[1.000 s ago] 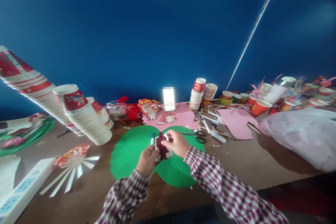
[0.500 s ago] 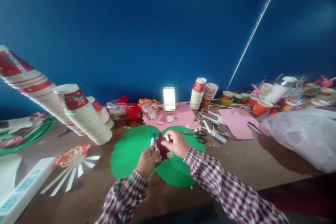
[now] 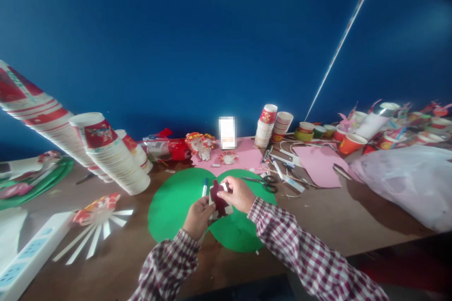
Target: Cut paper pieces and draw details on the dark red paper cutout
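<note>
Between both hands is a small white piece of paper or card with a dark red shape (image 3: pixel 219 199) on its face; I cannot make out its exact kind. My left hand (image 3: pixel 197 215) grips its lower left edge between thumb and fingers. Closed over its upper right side is my right hand (image 3: pixel 239 194), thumb on the dark red face. Beneath them lies a green heart-like paper (image 3: pixel 173 207) with two rounded lobes. A white marker with a blue cap (image 3: pixel 205 187) rests on it beside the piece. Scissors (image 3: pixel 269 183) lie across its right edge.
Stacks of paper cups (image 3: pixel 116 164) lean at the left, near a white power strip (image 3: pixel 35 249) and a cut cup with splayed strips (image 3: pixel 95 230). Pink paper (image 3: pixel 243 153) and more cups (image 3: pixel 266 127) are at the back. A plastic bag (image 3: pixel 406 183) sits at the right.
The held piece has tilted slightly, so more of its white border shows around the dark red shape. Both hands stay in nearly the same place.
</note>
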The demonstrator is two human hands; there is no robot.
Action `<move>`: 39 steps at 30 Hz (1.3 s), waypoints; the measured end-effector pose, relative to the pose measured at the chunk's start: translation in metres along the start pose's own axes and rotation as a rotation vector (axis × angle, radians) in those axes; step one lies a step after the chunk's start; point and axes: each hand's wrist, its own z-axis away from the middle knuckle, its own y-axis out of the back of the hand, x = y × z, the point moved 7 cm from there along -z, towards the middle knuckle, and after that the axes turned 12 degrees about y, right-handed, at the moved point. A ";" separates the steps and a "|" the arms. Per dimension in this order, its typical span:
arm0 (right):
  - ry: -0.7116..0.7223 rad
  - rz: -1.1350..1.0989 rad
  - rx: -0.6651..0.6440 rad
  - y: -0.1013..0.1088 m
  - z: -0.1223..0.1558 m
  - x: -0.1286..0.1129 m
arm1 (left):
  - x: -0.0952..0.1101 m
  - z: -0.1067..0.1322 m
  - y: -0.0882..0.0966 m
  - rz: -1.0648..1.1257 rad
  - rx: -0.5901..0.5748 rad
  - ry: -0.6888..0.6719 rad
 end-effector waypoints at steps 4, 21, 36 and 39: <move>-0.006 -0.005 0.002 0.000 0.000 0.000 | -0.001 -0.001 0.001 -0.005 0.000 0.006; -0.020 -0.033 0.006 -0.003 0.000 0.002 | -0.002 0.000 0.007 -0.011 0.067 0.010; -0.028 -0.067 0.015 -0.003 0.001 -0.001 | 0.001 0.005 0.006 -0.023 0.076 0.017; -0.029 -0.071 0.015 -0.004 0.002 -0.001 | 0.002 0.005 0.006 -0.019 0.073 0.013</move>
